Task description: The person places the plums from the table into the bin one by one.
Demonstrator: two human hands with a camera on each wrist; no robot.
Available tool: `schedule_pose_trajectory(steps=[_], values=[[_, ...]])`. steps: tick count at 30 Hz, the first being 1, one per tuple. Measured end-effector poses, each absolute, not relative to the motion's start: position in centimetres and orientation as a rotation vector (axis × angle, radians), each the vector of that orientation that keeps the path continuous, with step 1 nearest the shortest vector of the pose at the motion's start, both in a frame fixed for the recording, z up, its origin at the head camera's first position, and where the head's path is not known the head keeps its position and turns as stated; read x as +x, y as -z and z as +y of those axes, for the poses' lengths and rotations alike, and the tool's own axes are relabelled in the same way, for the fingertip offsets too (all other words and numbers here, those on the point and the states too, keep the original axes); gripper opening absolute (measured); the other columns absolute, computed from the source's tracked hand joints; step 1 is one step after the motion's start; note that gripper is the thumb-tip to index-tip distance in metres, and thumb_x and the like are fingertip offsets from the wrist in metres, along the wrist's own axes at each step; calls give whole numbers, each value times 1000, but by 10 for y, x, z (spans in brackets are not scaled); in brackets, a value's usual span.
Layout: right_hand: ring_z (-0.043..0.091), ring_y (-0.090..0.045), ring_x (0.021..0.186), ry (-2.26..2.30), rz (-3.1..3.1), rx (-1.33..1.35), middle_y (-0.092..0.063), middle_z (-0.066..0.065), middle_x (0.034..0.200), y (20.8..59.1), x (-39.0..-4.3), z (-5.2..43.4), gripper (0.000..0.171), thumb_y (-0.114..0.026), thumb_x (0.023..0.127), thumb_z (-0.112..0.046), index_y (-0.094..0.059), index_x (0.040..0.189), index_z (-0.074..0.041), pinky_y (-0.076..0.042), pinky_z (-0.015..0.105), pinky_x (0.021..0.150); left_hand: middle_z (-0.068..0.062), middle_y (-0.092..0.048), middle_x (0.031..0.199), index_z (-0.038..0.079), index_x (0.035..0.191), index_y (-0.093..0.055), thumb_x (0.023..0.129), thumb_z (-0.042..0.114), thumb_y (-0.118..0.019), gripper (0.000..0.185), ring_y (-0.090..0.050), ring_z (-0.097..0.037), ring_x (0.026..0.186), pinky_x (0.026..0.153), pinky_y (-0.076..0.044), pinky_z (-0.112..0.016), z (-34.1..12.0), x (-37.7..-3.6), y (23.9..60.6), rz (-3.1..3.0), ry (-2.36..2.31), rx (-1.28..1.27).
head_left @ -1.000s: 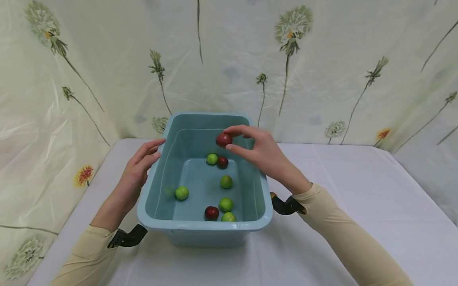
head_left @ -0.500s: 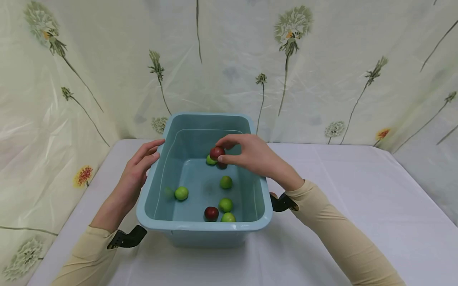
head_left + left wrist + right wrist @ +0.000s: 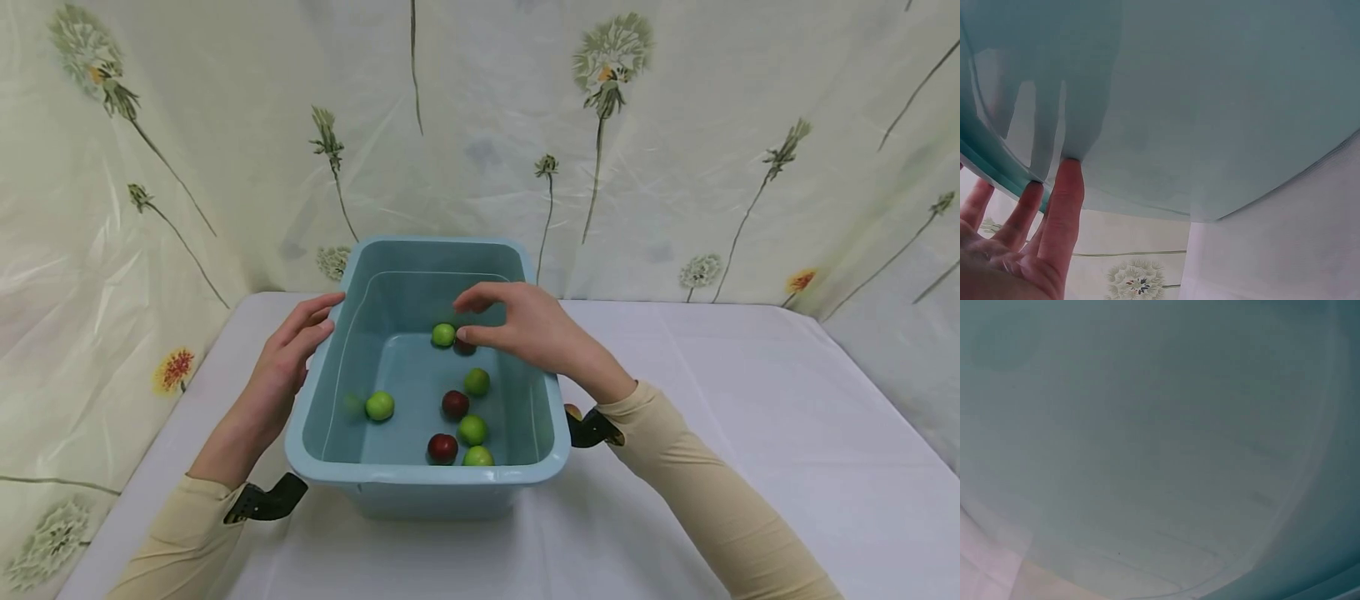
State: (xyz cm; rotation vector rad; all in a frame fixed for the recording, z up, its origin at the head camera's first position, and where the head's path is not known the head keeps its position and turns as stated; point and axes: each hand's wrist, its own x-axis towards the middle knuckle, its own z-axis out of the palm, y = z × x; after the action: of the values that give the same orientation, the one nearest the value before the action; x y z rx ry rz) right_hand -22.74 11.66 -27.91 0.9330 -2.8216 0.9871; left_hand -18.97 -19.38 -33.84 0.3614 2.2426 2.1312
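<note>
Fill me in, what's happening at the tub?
A person stands over a light blue plastic tub on a white-covered table. The left hand rests with straight fingers against the tub's left outer wall. The right hand hovers inside near the far end, fingers loosely curled with nothing in its grip. Three red fruits, one at, and five green fruits, one at, lie on the bottom.

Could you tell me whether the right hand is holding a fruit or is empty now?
Empty: the right hand hovers over the blue tub with nothing between its fingers; the fruits lie on the bottom.
</note>
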Motion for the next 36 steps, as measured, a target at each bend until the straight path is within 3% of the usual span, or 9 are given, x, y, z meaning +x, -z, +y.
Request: schedule_pose_trajectory(steps=[10, 18, 28, 36], values=[[9, -56, 109, -1120, -2721, 947, -65, -9, 114, 284, -227, 121, 27, -70, 92, -29, -68, 118, -23, -46, 40, 91, -3, -40, 146, 25, 147, -43, 103, 43, -45, 47, -43, -24, 126, 94, -42, -44, -195, -190, 338, 2257, -2112, 367], [8, -57, 108, -1200, -2555, 977, -65, -10, 116, 288, -225, 126, 30, -69, 93, -28, -67, 121, -17, -42, 40, 96, -3, -41, 146, 25, 146, -44, 103, 44, -46, 48, -43, -23, 127, 96, -39, -48, -194, -190, 338, 2270, -2110, 344], [10, -56, 112, -1269, -2454, 889, -65, -9, 119, 290, -218, 133, 29, -70, 93, -28, -68, 121, -19, -42, 45, 96, -5, -40, 147, 25, 146, -44, 103, 42, -47, 47, -41, -25, 127, 98, -36, -56, -194, -191, 340, 2278, -2108, 352], [16, -55, 114, -1282, -2396, 778, -65, -5, 123, 294, -210, 151, 32, -69, 94, -24, -67, 125, -18, -44, 46, 94, -5, -42, 145, 25, 145, -45, 103, 41, -48, 46, -46, -26, 122, 86, -49, -37, -196, -191, 337, 2297, -2091, 356]])
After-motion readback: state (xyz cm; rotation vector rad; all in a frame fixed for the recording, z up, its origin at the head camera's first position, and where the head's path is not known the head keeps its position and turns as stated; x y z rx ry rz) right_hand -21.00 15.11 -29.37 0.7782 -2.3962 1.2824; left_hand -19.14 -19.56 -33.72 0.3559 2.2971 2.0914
